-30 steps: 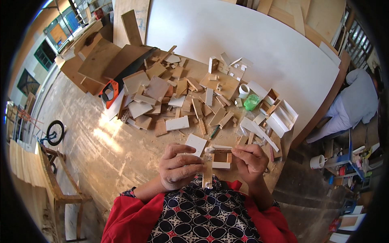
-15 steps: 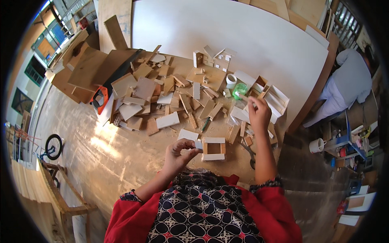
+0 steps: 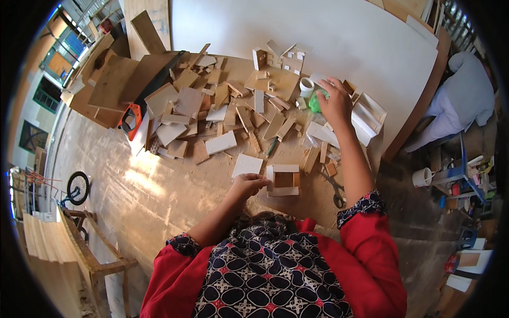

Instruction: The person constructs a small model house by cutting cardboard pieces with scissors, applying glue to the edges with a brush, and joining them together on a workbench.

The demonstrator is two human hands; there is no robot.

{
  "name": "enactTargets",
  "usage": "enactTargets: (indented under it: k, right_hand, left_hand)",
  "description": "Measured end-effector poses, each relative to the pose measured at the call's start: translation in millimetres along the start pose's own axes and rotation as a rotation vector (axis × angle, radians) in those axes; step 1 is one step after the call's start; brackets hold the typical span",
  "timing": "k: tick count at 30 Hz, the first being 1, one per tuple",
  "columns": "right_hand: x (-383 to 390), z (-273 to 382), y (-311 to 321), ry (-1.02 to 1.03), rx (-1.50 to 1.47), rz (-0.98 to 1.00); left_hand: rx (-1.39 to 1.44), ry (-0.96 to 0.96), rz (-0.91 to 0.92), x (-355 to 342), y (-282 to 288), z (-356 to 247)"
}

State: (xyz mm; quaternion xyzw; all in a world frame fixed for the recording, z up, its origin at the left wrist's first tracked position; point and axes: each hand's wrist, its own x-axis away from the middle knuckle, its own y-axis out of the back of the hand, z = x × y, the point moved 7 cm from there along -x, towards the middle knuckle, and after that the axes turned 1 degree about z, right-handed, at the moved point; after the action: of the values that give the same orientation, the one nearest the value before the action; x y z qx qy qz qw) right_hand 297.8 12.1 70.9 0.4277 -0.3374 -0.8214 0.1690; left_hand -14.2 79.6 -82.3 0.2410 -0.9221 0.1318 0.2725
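Note:
A small rectangular frame (image 3: 287, 192) of white and bare wood strips lies on the worktop in front of me. With thumb and fingers closed, my left hand (image 3: 249, 185) pinches a small white piece (image 3: 270, 173) against the frame's left side. A flat white panel (image 3: 247, 165) lies just beyond that hand. Farther off to the right, my right hand (image 3: 335, 106) is over a green container (image 3: 316, 103), its fingers apart and no stick visible in them. Next to the container stands a white cup (image 3: 306, 87).
Wood offcuts (image 3: 188, 100) heap up on the left, with an orange-handled saw (image 3: 130, 123) beside them. Black scissors (image 3: 336, 192) lie near my right forearm. A white open box (image 3: 368, 117) stands at the right. Another person (image 3: 458, 93) bends over at far right.
My right hand has gone farther over the green container, and the stick it held no longer shows. My left hand has set the small white piece against the frame's left side.

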Motion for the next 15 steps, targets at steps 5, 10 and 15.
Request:
enactTargets:
  k: [5, 10, 15]
  right_hand:
    - [42, 8, 14, -0.001, -0.187, -0.019]
    - [81, -14, 34, -0.152, -0.246, -0.027]
    - [106, -36, 52, -0.272, -0.300, -0.047]
  left_hand:
    - [-0.071, 0.084, -0.019, -13, -3, 7]
    - [-0.020, 0.081, -0.030, -20, -4, 15]
    - [0.064, 0.101, -0.049, -18, -3, 22]
